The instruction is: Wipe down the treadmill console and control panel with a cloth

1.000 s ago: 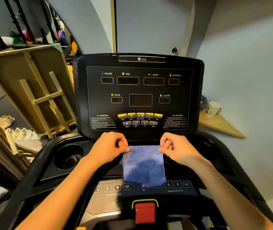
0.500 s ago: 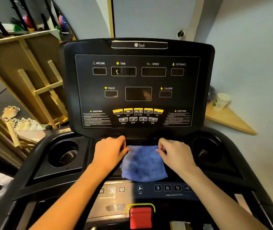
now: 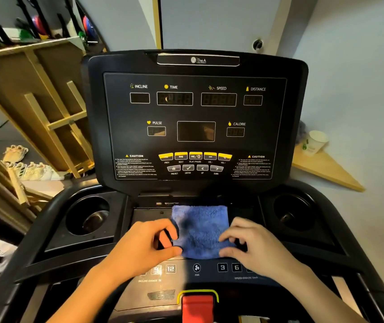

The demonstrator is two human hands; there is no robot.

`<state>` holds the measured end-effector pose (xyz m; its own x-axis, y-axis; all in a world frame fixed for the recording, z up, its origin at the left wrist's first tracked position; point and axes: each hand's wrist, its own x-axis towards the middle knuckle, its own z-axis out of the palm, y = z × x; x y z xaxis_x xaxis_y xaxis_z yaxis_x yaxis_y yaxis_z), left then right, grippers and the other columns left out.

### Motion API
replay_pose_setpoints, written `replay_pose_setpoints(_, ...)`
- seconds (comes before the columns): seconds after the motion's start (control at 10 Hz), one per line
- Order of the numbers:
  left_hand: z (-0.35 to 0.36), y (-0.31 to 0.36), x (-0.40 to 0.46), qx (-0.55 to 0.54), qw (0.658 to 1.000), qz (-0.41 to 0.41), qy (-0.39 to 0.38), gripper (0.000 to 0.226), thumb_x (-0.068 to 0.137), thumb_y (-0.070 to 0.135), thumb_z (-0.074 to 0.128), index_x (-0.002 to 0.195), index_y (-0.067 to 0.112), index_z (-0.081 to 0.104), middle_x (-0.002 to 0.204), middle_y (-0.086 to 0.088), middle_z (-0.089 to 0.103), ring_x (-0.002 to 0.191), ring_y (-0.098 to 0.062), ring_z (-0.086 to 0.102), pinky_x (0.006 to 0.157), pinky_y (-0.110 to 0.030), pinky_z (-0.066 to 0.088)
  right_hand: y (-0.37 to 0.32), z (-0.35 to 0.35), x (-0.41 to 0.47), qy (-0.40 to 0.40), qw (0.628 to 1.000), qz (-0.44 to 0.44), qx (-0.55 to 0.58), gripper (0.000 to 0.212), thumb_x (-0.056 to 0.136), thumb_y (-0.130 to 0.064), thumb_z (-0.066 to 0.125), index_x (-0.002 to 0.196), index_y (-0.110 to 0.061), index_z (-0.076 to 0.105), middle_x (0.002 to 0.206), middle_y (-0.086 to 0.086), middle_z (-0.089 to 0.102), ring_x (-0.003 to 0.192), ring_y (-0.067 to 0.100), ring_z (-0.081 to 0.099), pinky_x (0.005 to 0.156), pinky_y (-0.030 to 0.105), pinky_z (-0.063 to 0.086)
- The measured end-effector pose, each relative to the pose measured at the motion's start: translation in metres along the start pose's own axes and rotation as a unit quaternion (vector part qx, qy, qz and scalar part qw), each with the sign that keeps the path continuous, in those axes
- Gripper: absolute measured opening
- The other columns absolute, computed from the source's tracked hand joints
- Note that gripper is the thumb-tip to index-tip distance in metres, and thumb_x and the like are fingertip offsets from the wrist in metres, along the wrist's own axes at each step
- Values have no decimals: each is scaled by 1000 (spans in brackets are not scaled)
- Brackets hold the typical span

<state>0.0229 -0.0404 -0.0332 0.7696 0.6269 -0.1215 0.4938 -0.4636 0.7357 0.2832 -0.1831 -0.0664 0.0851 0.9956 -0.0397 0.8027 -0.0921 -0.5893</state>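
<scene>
A folded blue cloth [image 3: 200, 227] lies flat on the tray below the black treadmill console [image 3: 195, 127]. My left hand [image 3: 146, 245] pinches the cloth's near left corner between thumb and fingers. At the near right edge my right hand [image 3: 249, 243] rests its fingertips on the cloth. The control panel [image 3: 195, 163] with yellow and grey buttons sits above the cloth, untouched. A strip of number buttons and a fan button [image 3: 196, 268] runs just under my hands.
Round cup holders sit at left [image 3: 88, 215] and right [image 3: 293, 213] of the tray. A red safety key [image 3: 198, 306] is at the near edge. A paper cup [image 3: 315, 141] stands on a wooden shelf at right. Wooden frames [image 3: 46, 108] and shoes [image 3: 32, 170] lie at left.
Both hands have slid from the cloth's far corners back to its near corners. The cloth now lies spread flat on the tray. The camera has moved closer to the console.
</scene>
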Motion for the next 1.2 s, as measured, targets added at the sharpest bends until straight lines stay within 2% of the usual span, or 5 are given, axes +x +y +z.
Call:
replay_pose_setpoints(0.3,5,-12,2,-5,998,21,58,14,75,16,76,71,28,70,74,12,72,73,-12,68,69,-30,53,-3,8,10,29,993,66,96,15,75,-32,90,83,-35,78,86,-8,63,75,12,62,68,18,49)
replay_pose_setpoints(0.5,14,-16,3,35,993,39,103,16,74,19,70,79,34,69,77,15,68,76,-11,57,64,-23,47,-10,12,17,71,987,77,119,18,74,-18,91,71,-28,77,77,-6,65,74,17,64,65,18,50)
replay_pose_setpoints(0.7,18,-24,5,78,993,54,75,23,77,21,66,71,43,63,69,12,63,75,-7,53,67,-27,47,-14,8,17,41,998,28,26,11,83,-31,83,76,-26,77,77,-11,64,84,7,57,69,18,46)
replay_pose_setpoints(0.9,14,-24,4,92,994,57,33,20,79,33,51,79,40,70,78,12,64,83,-5,52,77,-22,44,-12,-9,12,-68,997,-1,-19,35,92,-60,58,86,-31,75,91,-11,62,92,6,54,93,14,34)
replay_pose_setpoints(1.2,-10,5,-9,-38,993,54,95,11,88,28,59,81,29,68,80,4,66,78,-14,63,74,-35,51,-24,-27,-2,30,998,-6,58,8,95,-36,69,96,-39,76,99,-17,66,100,8,61,81,18,46)
